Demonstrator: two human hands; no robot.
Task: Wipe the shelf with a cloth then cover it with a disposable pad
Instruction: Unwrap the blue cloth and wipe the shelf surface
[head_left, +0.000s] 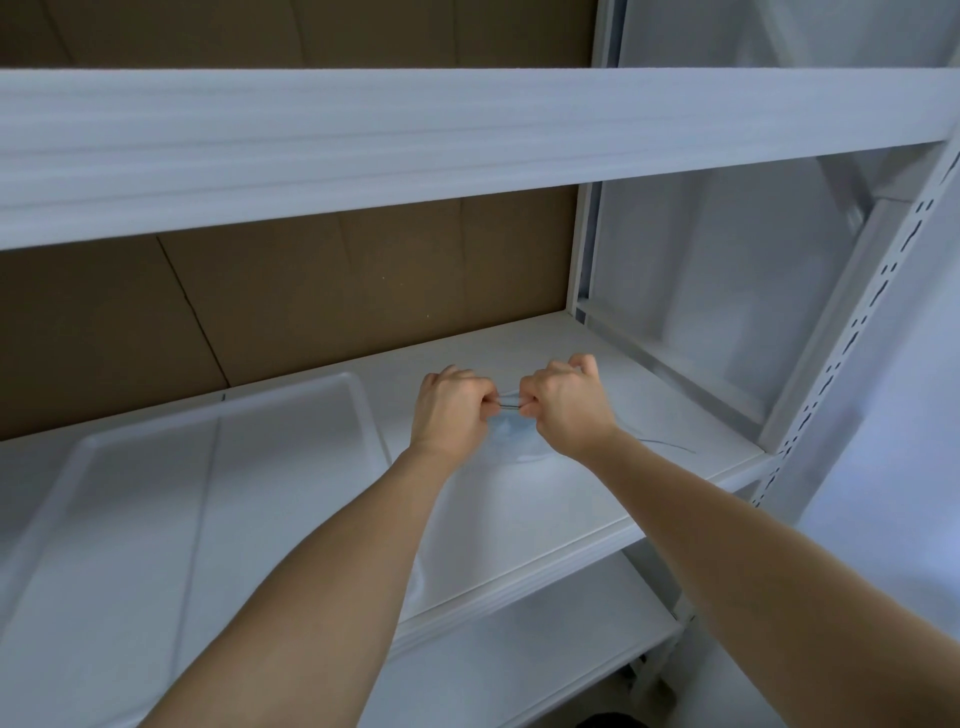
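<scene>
Both hands reach over the middle shelf (571, 499) of a white metal rack. The left hand (449, 410) and right hand (563, 402) sit close together, fingers curled and pinching the top edge of a thin, pale sheet, most likely the disposable pad (511, 441), though its white-on-white surface makes this hard to confirm. The sheet sags between and below the hands, with a faint bluish patch under the pinch, and its lower part drapes onto the shelf towards the front lip.

It looks very light, limp and slightly slippery, so it will crumple or fold on itself unless kept taut. The edge and corners are the sensible holds; parting the hands along that edge should spread it.

A white tray (171, 499) lies on the shelf to the left, its rim just beside the left forearm, which limits spreading that way. To the right the shelf runs open to the perforated upright (852, 332). The cardboard backing (311, 301) closes off the rear, and the upper shelf beam (415, 145) hangs overhead, leaving moderate headroom for lifting.
</scene>
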